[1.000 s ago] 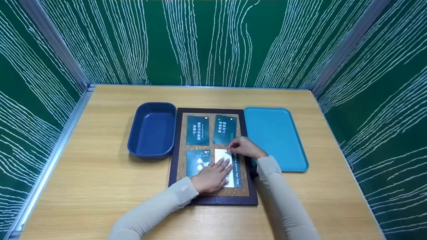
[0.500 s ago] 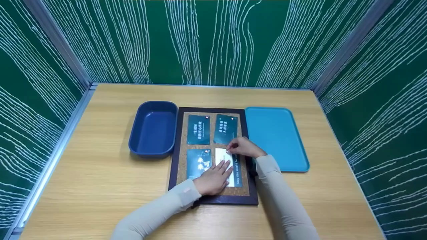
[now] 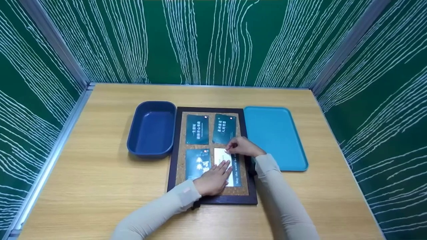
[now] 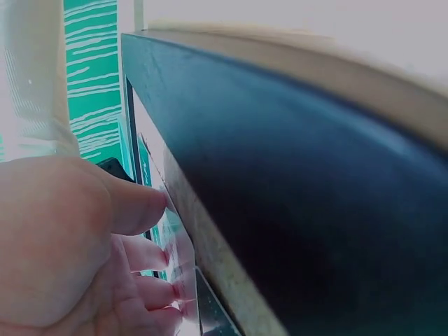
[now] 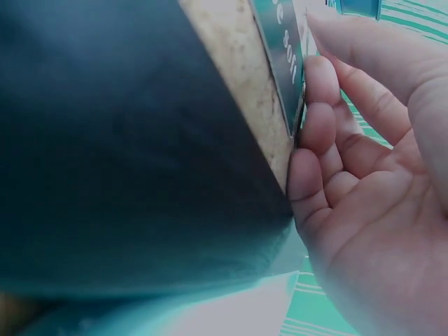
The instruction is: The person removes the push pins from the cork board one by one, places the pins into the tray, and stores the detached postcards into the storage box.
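Note:
My left hand (image 3: 211, 180) lies with fingers spread, pressing a white and dark green card (image 3: 236, 176) onto the lower right of a framed corkboard (image 3: 213, 195). At that card's top edge my right hand (image 3: 245, 146) pinches a small pushpin (image 3: 226, 151) between thumb and forefinger. Its other fingers (image 5: 320, 127) curl at the card in the right wrist view, where the pin is hidden. Three green cards with white lettering are pinned alongside: one upper left (image 3: 196, 130), one upper right (image 3: 224, 129), one lower left (image 3: 197, 163), partly under the left hand.
A deep dark blue tray (image 3: 151, 133) stands against the board's left side. On the right lies a flat light blue tray (image 3: 277, 138). The wooden table (image 3: 100, 173) is enclosed by green walls (image 3: 227, 43) with white wavy lines.
The left hand has slid slightly down the card, uncovering more lettering on the lower left card. The right hand keeps its pinch at almost the same spot.

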Motion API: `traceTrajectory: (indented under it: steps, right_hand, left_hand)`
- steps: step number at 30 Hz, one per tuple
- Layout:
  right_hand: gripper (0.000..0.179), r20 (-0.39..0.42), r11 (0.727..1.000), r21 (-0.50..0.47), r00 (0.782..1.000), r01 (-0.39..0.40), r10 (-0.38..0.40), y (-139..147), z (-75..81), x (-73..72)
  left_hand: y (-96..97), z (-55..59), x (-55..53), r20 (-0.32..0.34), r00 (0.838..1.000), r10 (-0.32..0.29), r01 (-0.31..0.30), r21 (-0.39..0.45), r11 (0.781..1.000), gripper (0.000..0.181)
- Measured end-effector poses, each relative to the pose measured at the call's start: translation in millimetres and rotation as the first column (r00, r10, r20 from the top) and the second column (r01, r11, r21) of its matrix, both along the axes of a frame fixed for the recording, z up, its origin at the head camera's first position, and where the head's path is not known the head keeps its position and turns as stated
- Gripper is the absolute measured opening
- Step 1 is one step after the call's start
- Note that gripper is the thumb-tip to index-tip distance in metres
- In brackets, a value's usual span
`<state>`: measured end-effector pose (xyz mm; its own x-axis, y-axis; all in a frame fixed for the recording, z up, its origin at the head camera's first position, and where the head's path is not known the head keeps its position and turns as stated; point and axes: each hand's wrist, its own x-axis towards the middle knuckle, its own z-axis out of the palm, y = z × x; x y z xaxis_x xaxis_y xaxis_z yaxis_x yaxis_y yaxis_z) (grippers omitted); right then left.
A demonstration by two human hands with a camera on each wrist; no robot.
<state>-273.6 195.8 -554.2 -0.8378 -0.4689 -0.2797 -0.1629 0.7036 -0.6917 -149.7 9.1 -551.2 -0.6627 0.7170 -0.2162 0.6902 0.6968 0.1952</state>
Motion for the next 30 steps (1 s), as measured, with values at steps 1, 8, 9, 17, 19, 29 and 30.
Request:
traceTrajectory:
  steps: [1, 8, 9, 17, 19, 29, 30]
  right_hand:
    - [0.007, 0.001, 1.000, 0.000, 1.000, 0.001, -0.001, 0.0, -0.3, -0.3]
    - [0.009, 0.004, 1.000, 0.021, 1.000, -0.002, 0.002, -2.6, 0.4, -0.1]
    - [0.010, 0.002, 1.000, 0.024, 1.000, -0.005, 0.005, -3.0, 0.6, 0.2]
    - [0.010, -0.029, 0.999, 0.011, 0.999, -0.039, 0.040, -4.0, 0.5, 0.6]
    - [0.010, -0.032, 0.999, 0.009, 0.998, -0.046, 0.046, -4.3, 0.4, 0.6]
    - [0.011, -0.022, 0.999, 0.009, 0.998, -0.053, 0.053, -4.3, 1.7, 0.9]
    - [0.011, -0.020, 0.999, 0.007, 0.998, -0.053, 0.053, -4.4, 1.8, 0.7]
  left_hand:
    - [-0.1, 0.2, 0.2, 0.006, 1.000, 0.001, -0.001, 0.005, 1.000, 0.054]
    - [-0.4, -0.2, 0.4, 0.009, 1.000, -0.003, 0.003, 0.026, 1.000, 0.054]
    - [-0.5, -0.2, 0.4, 0.011, 1.000, -0.005, 0.004, 0.024, 1.000, 0.054]
    - [1.0, -0.7, -0.4, 0.020, 1.000, 0.001, -0.002, 0.002, 1.000, 0.054]
    - [1.2, -0.8, -0.6, 0.027, 1.000, 0.002, -0.002, 0.000, 1.000, 0.054]
    - [1.3, 0.9, -0.9, 0.032, 0.999, -0.001, 0.002, -0.012, 1.000, 0.054]
    - [1.4, 0.9, -1.1, 0.032, 0.999, -0.002, 0.002, -0.014, 1.000, 0.054]
